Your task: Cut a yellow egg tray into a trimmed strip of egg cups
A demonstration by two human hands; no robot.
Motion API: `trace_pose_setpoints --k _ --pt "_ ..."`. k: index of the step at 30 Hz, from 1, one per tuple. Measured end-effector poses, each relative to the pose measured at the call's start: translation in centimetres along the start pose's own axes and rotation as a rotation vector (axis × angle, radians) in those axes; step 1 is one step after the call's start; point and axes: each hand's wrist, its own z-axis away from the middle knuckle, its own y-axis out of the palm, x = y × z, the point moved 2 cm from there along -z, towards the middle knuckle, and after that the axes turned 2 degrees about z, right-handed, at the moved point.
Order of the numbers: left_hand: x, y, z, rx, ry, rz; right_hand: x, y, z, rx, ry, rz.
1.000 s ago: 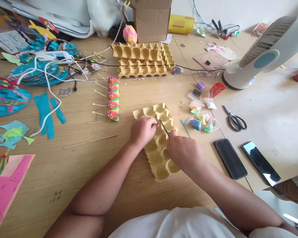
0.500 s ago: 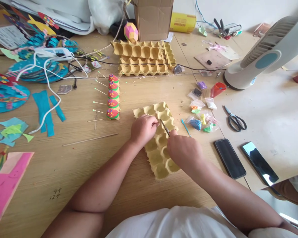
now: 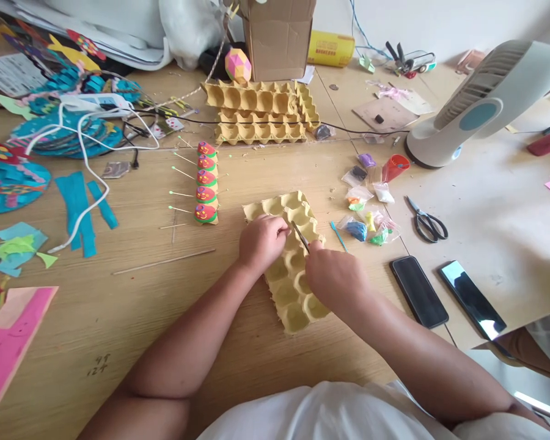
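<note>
A yellow egg carton (image 3: 297,308) lies flat on the wooden table in front of me. My left hand (image 3: 261,241) is closed and presses down on the carton's left side, fingers curled on its cups. My right hand (image 3: 337,278) is closed round a thin metal blade (image 3: 299,236), whose tip points into the carton between my two hands. What kind of tool it is stays hidden by my fingers.
A row of painted carton cups on sticks (image 3: 205,182) stands left of the carton. Stacked cartons (image 3: 261,110) and a cardboard box (image 3: 279,36) sit behind. Clay bags (image 3: 369,208), an orange cup (image 3: 395,165), scissors (image 3: 426,221), two phones (image 3: 419,291), a fan (image 3: 481,104) lie right.
Both hands stay on the carton with the blade between them. Only the view has shifted slightly.
</note>
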Motion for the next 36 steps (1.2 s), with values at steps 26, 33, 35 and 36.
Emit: trace_pose_setpoints --k 26,33,35,36 --pt "0.1 -0.1 -0.1 0.018 0.024 -0.005 0.5 0.0 -0.9 0.019 0.013 -0.03" --pt "0.0 0.0 0.0 -0.008 0.012 -0.007 0.0 0.4 -0.6 0.017 -0.01 -0.028" --pt "0.0 0.0 0.0 0.002 0.017 -0.003 0.0 0.3 -0.7 0.013 -0.004 -0.023" --pt "0.1 0.0 -0.1 0.008 0.022 0.0 0.1 0.2 -0.9 0.016 0.0 -0.022"
